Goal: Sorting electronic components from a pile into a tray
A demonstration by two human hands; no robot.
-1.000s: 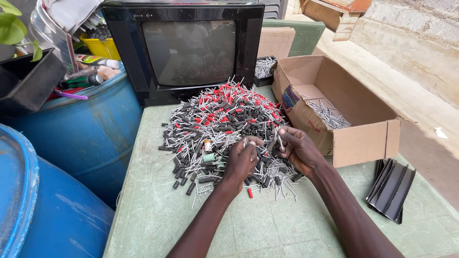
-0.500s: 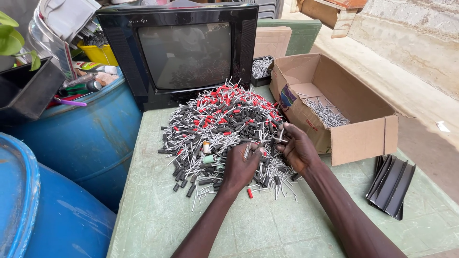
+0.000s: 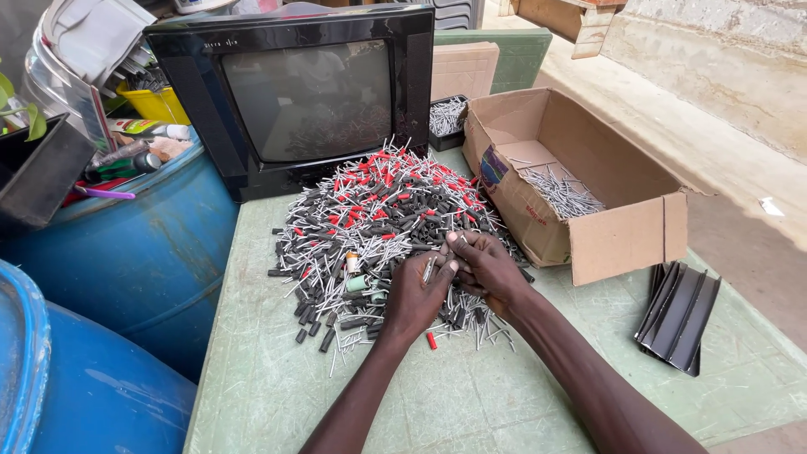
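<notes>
A large heap of small metal pins with black and red sleeves (image 3: 378,210) lies on the green table (image 3: 471,395), in front of an old black television (image 3: 294,92). Both hands rest at the heap's near edge. My left hand (image 3: 416,294) pinches a thin metal pin between thumb and fingertips. My right hand (image 3: 487,265) sits just beside it, fingertips meeting the left hand's at the same pin.
An open cardboard box (image 3: 580,181) with bare metal pins stands right of the heap. Black plastic strips (image 3: 677,315) lie on the table's right side. Blue barrels (image 3: 143,244) holding clutter stand at the left. A small dark tray of pins (image 3: 445,118) sits behind.
Both hands have drawn closer together at the heap's near edge, fingertips now meeting on a pin. The view has tilted slightly.
</notes>
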